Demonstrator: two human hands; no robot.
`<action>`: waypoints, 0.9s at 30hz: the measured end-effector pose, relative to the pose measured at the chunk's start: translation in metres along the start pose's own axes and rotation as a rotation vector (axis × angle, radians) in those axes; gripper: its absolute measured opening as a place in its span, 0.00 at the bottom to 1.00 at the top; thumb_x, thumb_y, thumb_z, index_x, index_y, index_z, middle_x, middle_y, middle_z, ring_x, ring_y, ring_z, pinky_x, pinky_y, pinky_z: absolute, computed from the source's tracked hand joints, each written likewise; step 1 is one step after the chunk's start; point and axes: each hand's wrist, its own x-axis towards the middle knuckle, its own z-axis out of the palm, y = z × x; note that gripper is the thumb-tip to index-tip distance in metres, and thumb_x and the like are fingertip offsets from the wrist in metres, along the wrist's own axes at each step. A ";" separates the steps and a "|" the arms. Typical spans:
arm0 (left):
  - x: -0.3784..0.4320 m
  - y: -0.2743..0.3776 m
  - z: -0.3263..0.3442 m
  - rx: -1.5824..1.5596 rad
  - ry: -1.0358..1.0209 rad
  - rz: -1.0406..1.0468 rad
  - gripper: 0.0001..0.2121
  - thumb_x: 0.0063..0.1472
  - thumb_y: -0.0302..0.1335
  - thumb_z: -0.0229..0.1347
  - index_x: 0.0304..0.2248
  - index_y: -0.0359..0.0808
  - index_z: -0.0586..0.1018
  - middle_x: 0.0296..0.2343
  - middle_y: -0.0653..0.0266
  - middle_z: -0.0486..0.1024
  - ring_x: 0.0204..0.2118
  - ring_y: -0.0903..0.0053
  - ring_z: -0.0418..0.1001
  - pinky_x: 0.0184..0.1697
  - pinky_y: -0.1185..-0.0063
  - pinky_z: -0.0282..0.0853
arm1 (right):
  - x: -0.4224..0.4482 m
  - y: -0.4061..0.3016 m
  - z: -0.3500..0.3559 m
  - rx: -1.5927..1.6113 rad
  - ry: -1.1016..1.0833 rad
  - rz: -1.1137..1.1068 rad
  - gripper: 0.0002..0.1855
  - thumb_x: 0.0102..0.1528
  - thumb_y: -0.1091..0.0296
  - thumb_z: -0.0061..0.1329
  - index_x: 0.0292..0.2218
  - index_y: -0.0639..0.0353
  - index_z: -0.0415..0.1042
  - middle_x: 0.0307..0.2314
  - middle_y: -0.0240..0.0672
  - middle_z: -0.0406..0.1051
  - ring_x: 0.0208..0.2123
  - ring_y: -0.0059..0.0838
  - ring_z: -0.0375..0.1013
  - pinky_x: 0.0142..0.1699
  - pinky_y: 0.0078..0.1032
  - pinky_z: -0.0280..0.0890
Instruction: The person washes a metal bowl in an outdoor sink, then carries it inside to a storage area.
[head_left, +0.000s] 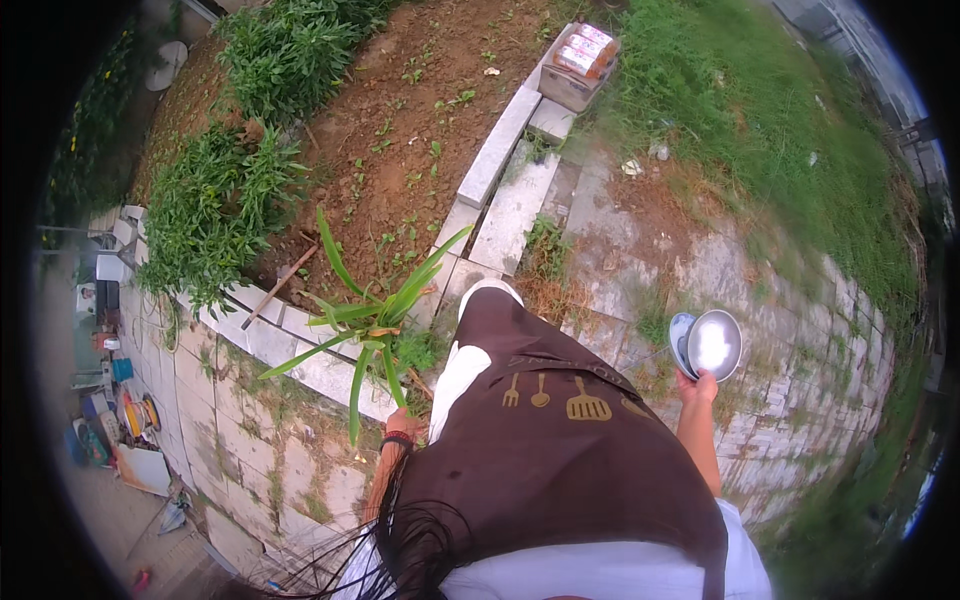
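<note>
My right hand (697, 385) holds a shiny metal bowl (715, 345) by its rim. Behind that bowl, in the same grasp, is a blue-and-white dish (680, 336), largely covered by it. My left hand (405, 424), with a dark bracelet at the wrist, hangs low beside my apron. A long-leaved green plant (386, 315) spreads just ahead of it, and one leaf tip reaches the fingers. Whether the fingers grip the leaf cannot be made out. The brown apron (540, 450) hides most of my legs.
A pale stone border (499, 146) edges the soil bed (390, 142) with seedlings. Bushy plants (217, 202) and a wooden stick (281, 285) lie to the left. A block with orange-and-white packages (585, 51) stands ahead. Weedy paving (787, 390) stretches right; clutter (112, 427) sits far left.
</note>
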 end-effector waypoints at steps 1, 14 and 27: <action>-0.002 0.017 0.004 0.055 0.001 -0.008 0.06 0.47 0.20 0.52 0.27 0.32 0.70 0.12 0.62 0.66 0.12 0.77 0.65 0.11 0.78 0.55 | 0.000 -0.009 0.033 -0.026 -0.039 -0.035 0.17 0.52 0.76 0.31 0.44 0.71 0.56 0.39 0.52 0.64 0.37 0.51 0.68 0.37 0.48 0.68; 0.143 0.137 -0.019 -0.488 -0.171 -0.244 0.08 0.48 0.17 0.51 0.27 0.37 0.65 0.13 0.63 0.65 0.15 0.75 0.64 0.14 0.76 0.56 | -0.004 0.005 0.254 -0.230 0.154 0.015 0.19 0.51 0.77 0.29 0.46 0.72 0.54 0.42 0.53 0.60 0.41 0.55 0.65 0.41 0.54 0.65; 0.160 0.212 -0.058 -0.322 -0.168 -0.357 0.05 0.52 0.25 0.49 0.30 0.39 0.67 0.18 0.63 0.72 0.10 0.77 0.63 0.09 0.81 0.56 | 0.008 -0.004 0.492 -0.315 -0.075 0.097 0.17 0.53 0.75 0.31 0.45 0.71 0.55 0.40 0.52 0.63 0.40 0.51 0.67 0.41 0.49 0.67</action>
